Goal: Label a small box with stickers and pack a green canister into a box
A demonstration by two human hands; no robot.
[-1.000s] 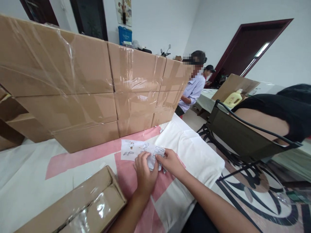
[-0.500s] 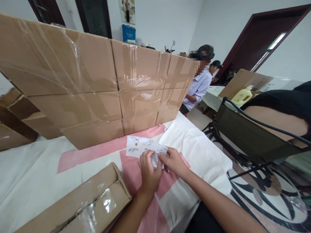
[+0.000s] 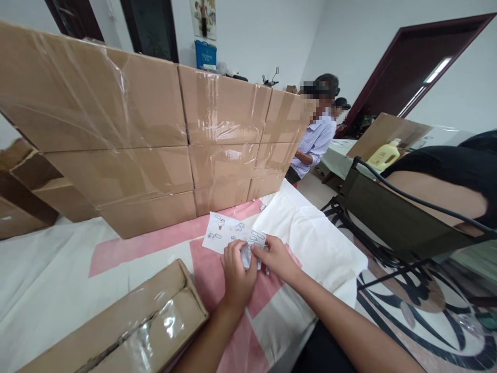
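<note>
A white paper sheet [image 3: 223,230] with several small metal clips lying on it rests on the pink and white tablecloth [image 3: 155,243]. My left hand [image 3: 236,274] and my right hand [image 3: 276,256] meet at the sheet's near right corner. Both pinch a small white card [image 3: 248,255] that carries a row of clips. The fingers hide most of that card. A few loose clips lie on the cloth just right of my right hand.
A wall of taped cardboard boxes [image 3: 155,129] stands across the back of the table. Another taped box [image 3: 128,326] lies at the near left. A person in black sits on a dark chair [image 3: 388,217] at right. Another person in a light shirt [image 3: 314,145] sits farther back.
My hands have stayed together on the card, and the paper sheet has turned slightly. The view has shifted a little since one second ago.
</note>
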